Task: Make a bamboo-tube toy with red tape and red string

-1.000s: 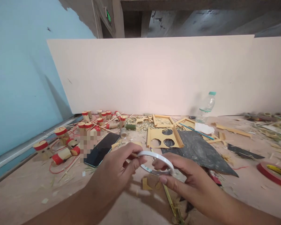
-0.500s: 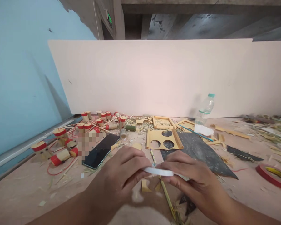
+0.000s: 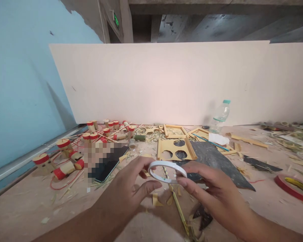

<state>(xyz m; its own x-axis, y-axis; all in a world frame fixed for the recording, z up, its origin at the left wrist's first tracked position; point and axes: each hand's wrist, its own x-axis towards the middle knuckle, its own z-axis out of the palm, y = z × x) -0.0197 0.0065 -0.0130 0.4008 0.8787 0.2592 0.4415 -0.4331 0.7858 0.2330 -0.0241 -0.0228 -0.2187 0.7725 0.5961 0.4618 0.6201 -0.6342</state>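
Both hands hold a thin white tape ring [image 3: 166,168] up over the workbench. My left hand [image 3: 131,188] pinches its left rim between thumb and fingers. My right hand [image 3: 212,193] grips its right rim with curled fingers. Under the ring a thin bamboo stick [image 3: 175,201] lies on the bench, with small yellow wood scraps [image 3: 157,200] beside it.
A black phone [image 3: 107,163] lies left of my hands, by several red-banded bamboo pieces [image 3: 65,158] and red wire. Behind are a yellow frame with round holes [image 3: 175,149], a dark sheet [image 3: 214,161], a plastic bottle [image 3: 220,116], a tall cream board [image 3: 166,80], and a red tape roll [image 3: 294,185] at right.
The tape ring has tilted from edge-on back to showing its opening, and both hands have lifted it slightly. My fingers have shifted along its rim.
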